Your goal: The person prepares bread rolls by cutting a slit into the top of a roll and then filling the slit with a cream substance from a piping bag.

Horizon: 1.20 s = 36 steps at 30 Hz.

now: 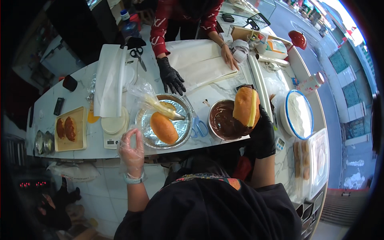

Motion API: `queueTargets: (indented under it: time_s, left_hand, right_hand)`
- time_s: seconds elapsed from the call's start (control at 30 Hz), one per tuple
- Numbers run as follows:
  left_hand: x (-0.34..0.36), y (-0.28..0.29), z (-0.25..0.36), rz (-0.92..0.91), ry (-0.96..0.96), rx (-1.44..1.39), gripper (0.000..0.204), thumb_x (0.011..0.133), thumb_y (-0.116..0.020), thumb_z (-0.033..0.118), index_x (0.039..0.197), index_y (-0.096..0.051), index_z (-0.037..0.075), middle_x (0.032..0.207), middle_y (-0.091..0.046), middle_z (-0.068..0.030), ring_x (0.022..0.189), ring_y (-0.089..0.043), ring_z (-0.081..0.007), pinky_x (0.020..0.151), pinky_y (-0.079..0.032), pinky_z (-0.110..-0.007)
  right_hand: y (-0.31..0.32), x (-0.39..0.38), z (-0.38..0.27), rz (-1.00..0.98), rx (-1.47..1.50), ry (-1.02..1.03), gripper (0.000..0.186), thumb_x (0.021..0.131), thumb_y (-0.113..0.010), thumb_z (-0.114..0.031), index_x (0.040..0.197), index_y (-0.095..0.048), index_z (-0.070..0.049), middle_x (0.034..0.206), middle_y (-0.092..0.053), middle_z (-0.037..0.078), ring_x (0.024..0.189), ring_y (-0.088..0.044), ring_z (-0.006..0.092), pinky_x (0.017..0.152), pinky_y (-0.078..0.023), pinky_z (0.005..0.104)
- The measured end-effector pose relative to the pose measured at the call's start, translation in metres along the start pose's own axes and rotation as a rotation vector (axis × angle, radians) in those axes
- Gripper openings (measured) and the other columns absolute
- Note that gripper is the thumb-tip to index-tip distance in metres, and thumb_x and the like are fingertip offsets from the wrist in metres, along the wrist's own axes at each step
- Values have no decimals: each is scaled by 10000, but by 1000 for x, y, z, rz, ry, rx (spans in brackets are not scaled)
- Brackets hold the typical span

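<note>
My right hand (pixel 262 136), in a black glove, is closed on a filled bun (pixel 243 105). The golden bun is split, with a pale yellow filling along its cut, and is held over a metal bowl (pixel 216 120) of brown chocolate. My left hand (pixel 132 150), in a clear plastic glove, is raised in front of the table edge with its fingers loosely bent and apart, nothing visible in it. Beside it is a round foil tray (pixel 150 138) with a plain bun (pixel 164 128) and a piping bag (pixel 160 106) with a metal tip. Blue-handled scissors (pixel 199 127) lie between tray and bowl.
Across the table a person in a red sleeve rests a black-gloved hand (pixel 171 76) and a bare hand by white paper sheets (pixel 200 64). At left are a kitchen scale (pixel 114 140) and a tray (pixel 72 147) with brown buns. A blue-rimmed bowl (pixel 298 114) of white powder stands right.
</note>
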<state>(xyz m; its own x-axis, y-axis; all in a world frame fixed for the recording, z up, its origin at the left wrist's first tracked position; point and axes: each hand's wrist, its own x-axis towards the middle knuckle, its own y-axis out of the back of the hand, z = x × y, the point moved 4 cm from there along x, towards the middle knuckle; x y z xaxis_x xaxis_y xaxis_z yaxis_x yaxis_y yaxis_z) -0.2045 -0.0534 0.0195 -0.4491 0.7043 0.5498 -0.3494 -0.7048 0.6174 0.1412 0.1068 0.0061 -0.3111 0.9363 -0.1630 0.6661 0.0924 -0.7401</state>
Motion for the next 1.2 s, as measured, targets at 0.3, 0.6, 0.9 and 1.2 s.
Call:
queueTargets:
  time_s: [0.3, 0.6, 0.9, 1.2]
  left_hand:
    - [34, -48, 58, 9, -24, 15, 126, 804, -611, 91, 904, -589, 18, 877, -620, -142, 818, -600, -301, 719, -467, -356]
    - [42, -110, 87, -118, -70, 27, 196, 799, -617, 150, 944, -585, 22, 925, -606, -153, 882, -575, -315, 780, -456, -375]
    - [50, -111, 90, -130, -35, 78, 214, 809, -603, 182, 951, -585, 22, 946, -606, -156, 899, -574, -318, 798, -455, -372]
    - [23, -67, 54, -105, 160, 91, 212, 797, -622, 173, 948, -584, 29, 935, -609, -158, 880, -576, -323, 777, -454, -388]
  right_hand:
    - [64, 57, -44, -20, -88, 19, 414, 934, -388, -285, 1256, -411, -25, 1227, -502, 126, 1134, -487, 233, 982, -361, 364]
    - [92, 79, -86, -114, -541, 146, 396, 941, -349, -238, 1276, -376, -28, 1246, -477, 129, 1148, -471, 233, 990, -356, 372]
    - [64, 124, -82, -303, -533, 43, 378, 940, -376, -170, 1283, -358, -15, 1237, -481, 110, 1128, -482, 186, 968, -379, 319]
    - [-16, 259, 14, -497, -112, -519, 386, 907, -476, -238, 1234, -426, -40, 1151, -549, 84, 1044, -545, 167, 903, -437, 306]
